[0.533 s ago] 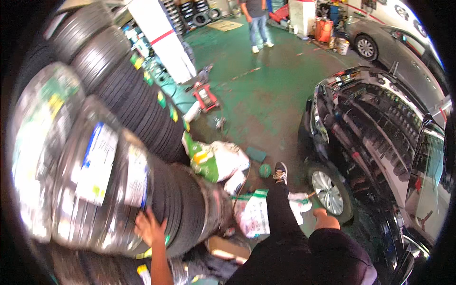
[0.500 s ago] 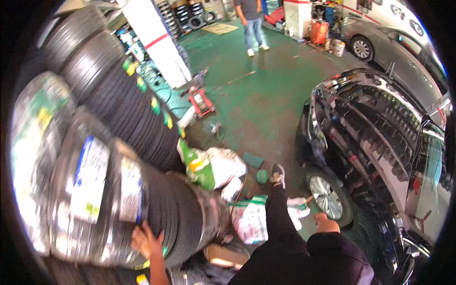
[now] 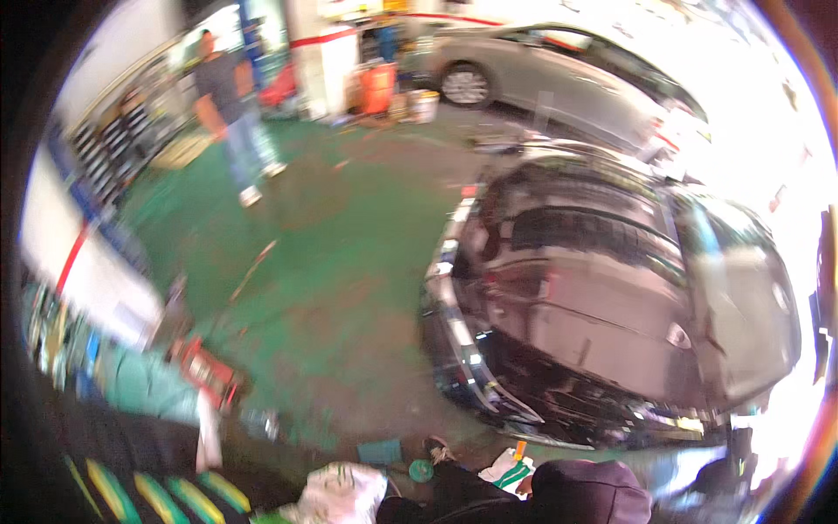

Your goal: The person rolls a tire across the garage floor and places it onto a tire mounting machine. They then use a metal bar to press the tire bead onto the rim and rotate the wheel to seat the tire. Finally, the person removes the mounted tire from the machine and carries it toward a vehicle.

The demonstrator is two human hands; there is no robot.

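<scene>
My left hand is out of the picture. A small blurred sliver of my right hand shows at the lower edge beside my dark-clothed knee; its fingers cannot be made out. Just beyond it lies a white bag with green stripes, with a small orange piece at its far side. My shoe stands on the floor to the left, next to a round green object and a flat teal block.
A black car fills the right, with a grey car behind. A person stands far left on the green floor. A red floor jack, a white pillar, stacked tires and a white sack line the left.
My view has swung up and right, smearing the picture. My left hand, earlier on the wrapped tires, has left view; my right hand is now mostly cut off.
</scene>
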